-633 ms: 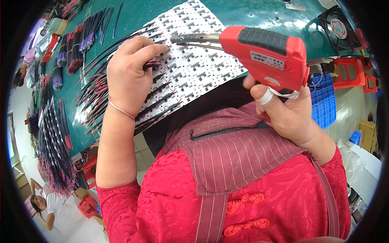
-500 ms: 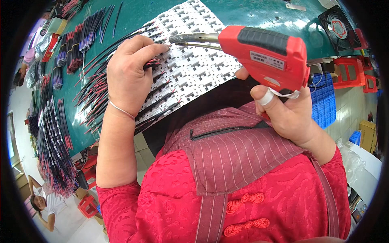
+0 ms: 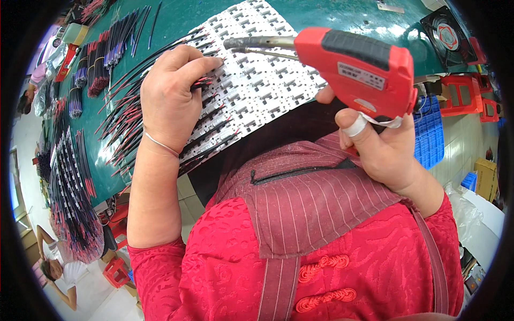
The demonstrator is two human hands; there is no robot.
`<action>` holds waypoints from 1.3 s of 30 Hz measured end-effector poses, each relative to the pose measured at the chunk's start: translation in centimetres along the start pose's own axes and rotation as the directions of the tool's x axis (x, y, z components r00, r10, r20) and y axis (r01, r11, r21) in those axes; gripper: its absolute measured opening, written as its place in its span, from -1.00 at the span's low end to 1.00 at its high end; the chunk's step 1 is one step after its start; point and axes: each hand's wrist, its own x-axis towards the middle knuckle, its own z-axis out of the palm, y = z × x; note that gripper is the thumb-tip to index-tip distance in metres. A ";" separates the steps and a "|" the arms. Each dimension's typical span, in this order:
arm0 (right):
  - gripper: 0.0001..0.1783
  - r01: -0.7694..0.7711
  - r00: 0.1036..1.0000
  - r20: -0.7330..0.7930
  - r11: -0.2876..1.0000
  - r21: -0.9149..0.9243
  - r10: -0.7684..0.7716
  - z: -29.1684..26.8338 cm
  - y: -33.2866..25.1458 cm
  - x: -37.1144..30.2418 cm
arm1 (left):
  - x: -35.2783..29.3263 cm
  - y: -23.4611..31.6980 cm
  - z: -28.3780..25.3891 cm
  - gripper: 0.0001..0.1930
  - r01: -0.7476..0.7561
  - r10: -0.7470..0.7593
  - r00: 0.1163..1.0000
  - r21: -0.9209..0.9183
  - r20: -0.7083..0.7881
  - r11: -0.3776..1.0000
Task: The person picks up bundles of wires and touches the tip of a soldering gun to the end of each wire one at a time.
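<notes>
A red soldering gun (image 3: pixel 353 69) with a black ribbed top is gripped in my right hand (image 3: pixel 383 152), whose thumb has white tape round it. Its dark tip points left, over a white panel of circuit boards (image 3: pixel 267 75) and a little beyond my left fingertips. Closed in a pinch, my left hand (image 3: pixel 172 101) rests at the panel's left part. Red and black wire ends (image 3: pixel 201 82) stick out from under its curled fingers. Many thin black and red wires (image 3: pixel 128 131) lie along the panel's left side. What exactly the fingertips press is too small to make out.
Bundled wires (image 3: pixel 99 67) lie on the green table (image 3: pixel 182 16) at the far left, and more wires (image 3: pixel 72 198) hang by its left edge. A black fan (image 3: pixel 447 36) stands far right, near a red stool (image 3: pixel 461 95) and blue crate (image 3: pixel 428 131). Another person (image 3: pixel 67 270) is at lower left.
The soldering gun and my right hand have shifted slightly right, and the tip has lifted away from my left fingertips. My left hand has stayed in place.
</notes>
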 end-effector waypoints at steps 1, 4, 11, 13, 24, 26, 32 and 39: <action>-0.71 0.023 1.000 0.000 1.000 -0.021 -0.023 0.0 0.0 0.0 | 0.0 0.1 0.0 -0.57 0.012 -0.012 1.000 0.000 0.006 1.000; -0.69 0.008 0.999 -0.032 1.000 0.002 -0.008 -0.2 -0.1 0.0 | 0.0 0.3 -0.2 -0.56 0.017 -0.017 1.000 0.009 0.018 1.000; -0.68 0.003 1.000 -0.022 1.000 0.016 -0.002 -0.3 0.1 -0.3 | -0.4 0.5 -0.8 -0.44 0.062 -0.061 0.997 -0.031 0.046 0.998; -0.69 0.003 1.000 -0.031 0.999 0.047 -0.001 -0.4 -0.1 -0.4 | -0.5 0.4 -0.4 -0.43 0.059 -0.060 0.998 -0.044 -0.018 0.997; -0.71 -0.067 0.997 -0.024 0.992 0.107 0.070 -0.5 -0.3 -1.1 | -0.6 1.8 -2.1 -0.37 -0.149 0.171 0.976 0.156 -0.135 0.976; -0.70 -0.081 0.996 -0.030 0.992 0.096 0.085 -0.6 -0.5 -1.3 | -0.9 2.7 -2.0 -0.34 -0.075 0.097 0.984 0.147 -0.148 0.986; -0.67 -0.090 0.996 -0.017 0.993 0.077 0.092 -0.9 -0.7 -1.8 | -0.7 3.0 -1.0 -0.36 -0.076 0.076 0.997 0.035 0.008 0.996; -0.66 -0.071 0.997 0.033 0.992 0.101 0.068 -1.1 -0.3 -1.9 | -1.2 2.9 -0.8 -0.58 0.007 -0.006 1.000 0.015 -0.025 1.000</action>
